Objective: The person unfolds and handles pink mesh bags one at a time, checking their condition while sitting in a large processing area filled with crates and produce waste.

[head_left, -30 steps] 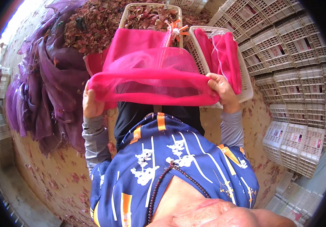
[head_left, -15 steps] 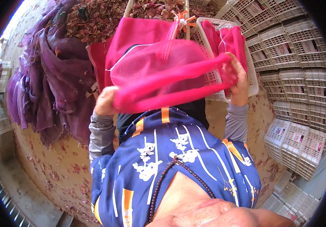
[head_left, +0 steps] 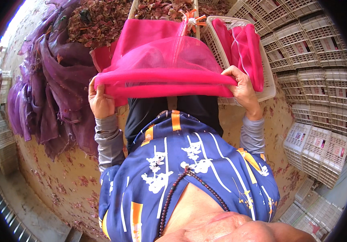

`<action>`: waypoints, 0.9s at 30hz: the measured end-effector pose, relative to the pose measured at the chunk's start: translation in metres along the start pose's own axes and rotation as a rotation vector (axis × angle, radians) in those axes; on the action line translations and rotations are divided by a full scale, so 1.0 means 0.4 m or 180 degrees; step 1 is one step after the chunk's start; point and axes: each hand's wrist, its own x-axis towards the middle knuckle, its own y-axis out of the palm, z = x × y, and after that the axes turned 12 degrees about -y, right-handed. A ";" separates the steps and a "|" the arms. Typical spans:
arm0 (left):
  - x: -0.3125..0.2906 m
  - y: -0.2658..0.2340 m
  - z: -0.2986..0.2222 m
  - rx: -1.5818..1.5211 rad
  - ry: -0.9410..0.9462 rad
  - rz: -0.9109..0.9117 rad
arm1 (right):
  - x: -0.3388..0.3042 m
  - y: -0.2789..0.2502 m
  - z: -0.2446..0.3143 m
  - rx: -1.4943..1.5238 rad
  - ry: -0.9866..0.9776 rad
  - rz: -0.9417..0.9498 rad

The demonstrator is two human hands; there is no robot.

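A bright pink mesh bag [head_left: 169, 82] is stretched wide between my hands, its edge folded over into a thick band above my lap. My left hand [head_left: 100, 99] is closed on the band's left end, thumb on top. At the other end, my right hand [head_left: 242, 90] pinches the band. Beyond the band the sheer mesh spreads out over more pink fabric [head_left: 145, 34]. An orange and white tie [head_left: 192, 19] stands at the far end, by a pale seam.
At the right, a white plastic basket [head_left: 268, 86] holds folded pink mesh bags [head_left: 244, 48]. Purple netting [head_left: 60, 88] is heaped at the left. Dry reddish skins [head_left: 101, 20] lie in a pile at the back. Stacked pale crates [head_left: 322, 52] line the right side.
The mesh bag's folded edge has levelled out and been pulled taut. My left hand has moved up and slightly left; my right hand has come down a little. Both keep their hold.
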 end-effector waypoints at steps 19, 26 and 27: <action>0.031 -0.099 -0.054 -0.0335 -0.0537 0.1677 | -0.100 0.051 -0.067 0.2441 0.0839 0.0231; -0.006 -0.040 0.009 0.3487 0.0056 0.0189 | -0.046 -0.027 -0.020 0.3846 0.0304 -0.0623; 0.009 -0.054 0.022 0.2919 0.0380 0.0063 | -0.038 -0.028 -0.011 0.3667 0.0147 -0.0426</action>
